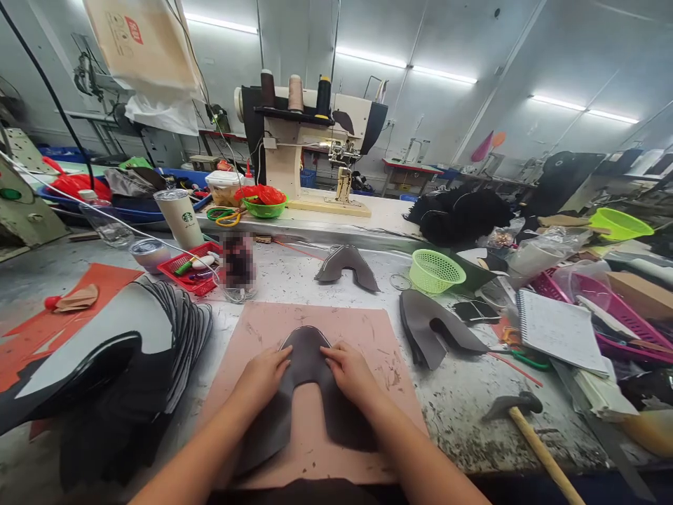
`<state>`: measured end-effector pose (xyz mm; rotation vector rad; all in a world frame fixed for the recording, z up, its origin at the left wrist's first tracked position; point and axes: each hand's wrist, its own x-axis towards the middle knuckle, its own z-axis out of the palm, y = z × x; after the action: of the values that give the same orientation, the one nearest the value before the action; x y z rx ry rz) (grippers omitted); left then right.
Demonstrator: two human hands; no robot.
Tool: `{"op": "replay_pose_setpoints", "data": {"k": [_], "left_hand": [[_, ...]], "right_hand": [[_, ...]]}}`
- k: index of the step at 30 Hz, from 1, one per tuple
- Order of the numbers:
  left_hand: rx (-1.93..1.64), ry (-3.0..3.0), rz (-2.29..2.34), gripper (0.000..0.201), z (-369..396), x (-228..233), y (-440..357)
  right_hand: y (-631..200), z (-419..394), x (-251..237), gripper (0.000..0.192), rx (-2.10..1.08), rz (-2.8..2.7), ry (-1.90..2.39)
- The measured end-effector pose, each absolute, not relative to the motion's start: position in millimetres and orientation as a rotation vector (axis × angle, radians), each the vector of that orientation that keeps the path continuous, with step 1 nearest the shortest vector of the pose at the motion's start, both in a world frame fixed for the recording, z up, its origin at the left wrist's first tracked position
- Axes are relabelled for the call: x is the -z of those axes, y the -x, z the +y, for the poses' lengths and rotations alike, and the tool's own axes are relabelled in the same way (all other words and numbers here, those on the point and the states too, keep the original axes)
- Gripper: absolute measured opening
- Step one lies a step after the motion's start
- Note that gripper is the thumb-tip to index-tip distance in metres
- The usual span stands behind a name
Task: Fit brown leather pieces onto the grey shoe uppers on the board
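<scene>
A dark grey, horseshoe-shaped shoe upper lies on a pink cutting mat, its rounded end pointing away from me and its two legs spreading toward me. My left hand grips its left edge near the curve, thumb on top and fingers bent at the rim. On the opposite edge, my right hand holds it the same way. The forearms cover part of both legs, and the undersides of the fingers are hidden. Similar grey pieces rest beyond the mat, with another stack of grey pieces to its right.
A thick stack of black and white pieces stands at left. On the right lie a hammer, a spiral notebook and a green basket. Behind are a sewing machine, a tumbler and a red tray.
</scene>
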<state>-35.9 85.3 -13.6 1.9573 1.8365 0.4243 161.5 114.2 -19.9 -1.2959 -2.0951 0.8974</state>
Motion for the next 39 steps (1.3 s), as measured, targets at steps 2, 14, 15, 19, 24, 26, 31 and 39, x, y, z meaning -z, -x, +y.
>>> {"op": "replay_pose_setpoints", "data": {"k": [2,14,15,19,24,26,31,39], "left_hand": [[-0.399,-1.97,1.842,0.035,85,12,35],[-0.203,-2.085,1.893,0.034,84,4,31],[-0.176,-2.107,1.901,0.033,86,0,31],[-0.091,-2.264,1.844,0.024,104,-13,20],[-0.037,-2.459,1.6,0.034,125,-6,-3],[-0.002,-2.474,1.575,0.038,125,1,-8],[0.046,-2.487,1.553,0.042,125,11,-8],[0.035,-2.487,1.552,0.043,134,17,-14]], "right_hand": [[-161,114,20,0.033,-0.898,-2.089,1.298],[-160,114,17,0.035,-0.895,-2.113,1.356],[-160,114,18,0.034,-0.889,-2.115,1.357],[-158,116,21,0.033,-0.859,-2.136,1.352],[-159,118,20,0.031,-0.852,-2.147,1.337],[-166,113,19,0.03,-0.922,-2.056,1.382],[-200,72,17,0.026,-1.242,-1.699,1.515],[-221,27,18,0.018,-1.265,-1.477,1.674]]}}
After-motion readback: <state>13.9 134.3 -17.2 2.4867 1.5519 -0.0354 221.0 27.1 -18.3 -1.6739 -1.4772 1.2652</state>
